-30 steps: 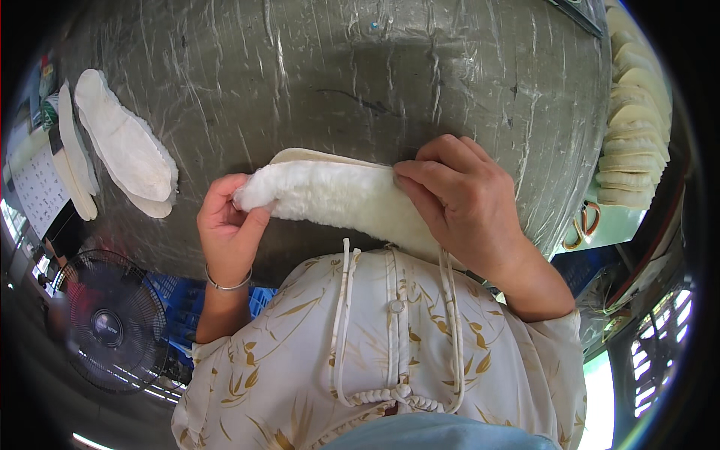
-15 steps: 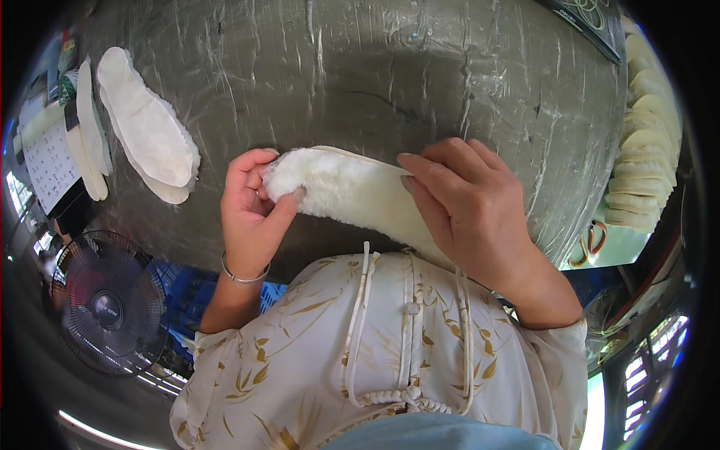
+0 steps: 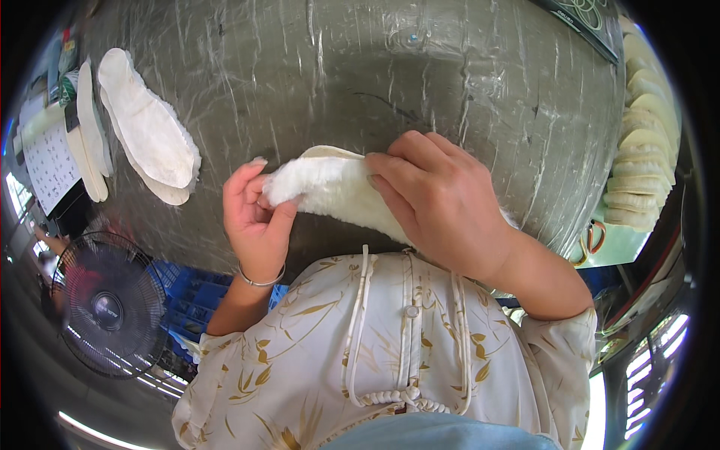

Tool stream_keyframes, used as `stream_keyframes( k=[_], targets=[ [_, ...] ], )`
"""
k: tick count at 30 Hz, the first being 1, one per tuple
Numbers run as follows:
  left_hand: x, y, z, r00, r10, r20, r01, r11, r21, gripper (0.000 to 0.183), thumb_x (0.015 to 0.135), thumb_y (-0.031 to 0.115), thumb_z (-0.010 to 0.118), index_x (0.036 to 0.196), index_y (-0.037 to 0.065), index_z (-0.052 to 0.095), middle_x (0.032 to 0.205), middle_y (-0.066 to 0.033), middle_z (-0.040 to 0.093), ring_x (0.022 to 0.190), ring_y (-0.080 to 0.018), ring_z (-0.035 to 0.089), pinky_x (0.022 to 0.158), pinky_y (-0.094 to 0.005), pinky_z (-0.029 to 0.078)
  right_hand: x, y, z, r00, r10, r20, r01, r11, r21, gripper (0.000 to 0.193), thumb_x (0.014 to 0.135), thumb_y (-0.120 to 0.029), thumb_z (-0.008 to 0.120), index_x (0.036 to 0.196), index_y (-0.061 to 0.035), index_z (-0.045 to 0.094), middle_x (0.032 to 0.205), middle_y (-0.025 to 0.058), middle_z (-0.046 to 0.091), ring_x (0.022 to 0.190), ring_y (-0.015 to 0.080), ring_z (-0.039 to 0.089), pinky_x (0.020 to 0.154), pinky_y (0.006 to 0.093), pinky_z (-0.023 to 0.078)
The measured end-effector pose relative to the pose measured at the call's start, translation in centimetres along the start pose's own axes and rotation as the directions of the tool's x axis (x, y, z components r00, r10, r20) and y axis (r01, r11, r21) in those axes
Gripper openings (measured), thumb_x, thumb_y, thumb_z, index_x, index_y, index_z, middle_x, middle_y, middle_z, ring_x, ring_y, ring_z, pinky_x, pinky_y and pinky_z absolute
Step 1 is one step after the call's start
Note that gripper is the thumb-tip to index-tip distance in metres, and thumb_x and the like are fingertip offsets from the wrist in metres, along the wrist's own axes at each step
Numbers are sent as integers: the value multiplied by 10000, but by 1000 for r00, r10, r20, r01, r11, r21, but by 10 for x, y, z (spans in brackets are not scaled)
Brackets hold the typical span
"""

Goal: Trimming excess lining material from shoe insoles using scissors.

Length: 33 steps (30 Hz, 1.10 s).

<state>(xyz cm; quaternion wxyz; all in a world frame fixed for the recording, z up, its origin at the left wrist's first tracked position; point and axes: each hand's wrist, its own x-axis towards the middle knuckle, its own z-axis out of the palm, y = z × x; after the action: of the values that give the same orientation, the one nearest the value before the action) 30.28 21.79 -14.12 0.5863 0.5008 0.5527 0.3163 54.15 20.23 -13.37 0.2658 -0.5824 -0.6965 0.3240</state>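
The right hand (image 3: 442, 202) has shifted leftward along the upper edge of the fleecy insole (image 3: 337, 187); the left hand (image 3: 256, 229) remains at its left end. Right fingers are clamped on that edge; left fingers and thumb pinch the end. The insole is near the front edge of the surface (image 3: 337, 82), before the patterned shirt (image 3: 390, 322). A dark box (image 3: 574, 28), upper right, contains coiled bands (image 3: 592, 13). Contents of the blue crates (image 3: 196, 296) cannot be determined. The wrinkled, plastic-covered surface extends between paired insoles (image 3: 150, 131), left, and stacked pieces (image 3: 643, 161), right. A fan (image 3: 107, 311) stands lower left.
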Motion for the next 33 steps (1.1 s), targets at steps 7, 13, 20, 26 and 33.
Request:
stream_keyframes(
  k=[7,13,20,26,33],
  targets=[
    [-7,-12,-3,983,185,-9,-183,977,110,518,817,-70,630,1270,19,395,1063,-95,580,974,-166,588,847,-277,487,3,2,2,1000,4,-25,-5,1000,-29,79,721,-94,640,794,-66,635,753,41,526,726,212,564,624,332,488],
    [2,-5,9,992,109,-66,-107,994,31,528,805,-150,573,1280,-11,387,1057,-132,589,958,-167,601,806,-262,511,8,4,7,996,53,-76,-52,999,10,59,737,-100,656,725,-64,610,712,43,528,696,216,577,593,345,498],
    [5,0,14,994,58,-88,-55,998,38,502,809,-143,577,1255,-10,389,1059,-121,584,961,-156,591,791,-249,506,12,1,10,993,98,-64,-102,993,-64,127,741,-130,665,682,-65,572,717,46,532,698,217,582,576,340,501],
    [10,6,19,995,-9,-103,14,999,48,479,805,-125,585,1236,-5,412,1043,-100,579,949,-131,581,760,-226,503,15,-4,7,992,126,-19,-127,989,-78,101,751,-126,652,767,-57,580,740,45,533,717,216,584,577,347,500],
    [8,0,21,993,36,-115,-33,999,26,459,805,-95,611,1213,4,425,1005,-93,597,883,-115,602,681,-196,512,-1,-21,15,965,-251,78,262,920,-290,382,852,-171,535,1170,40,563,1183,127,542,1099,248,501,899,375,411]
  ],
)
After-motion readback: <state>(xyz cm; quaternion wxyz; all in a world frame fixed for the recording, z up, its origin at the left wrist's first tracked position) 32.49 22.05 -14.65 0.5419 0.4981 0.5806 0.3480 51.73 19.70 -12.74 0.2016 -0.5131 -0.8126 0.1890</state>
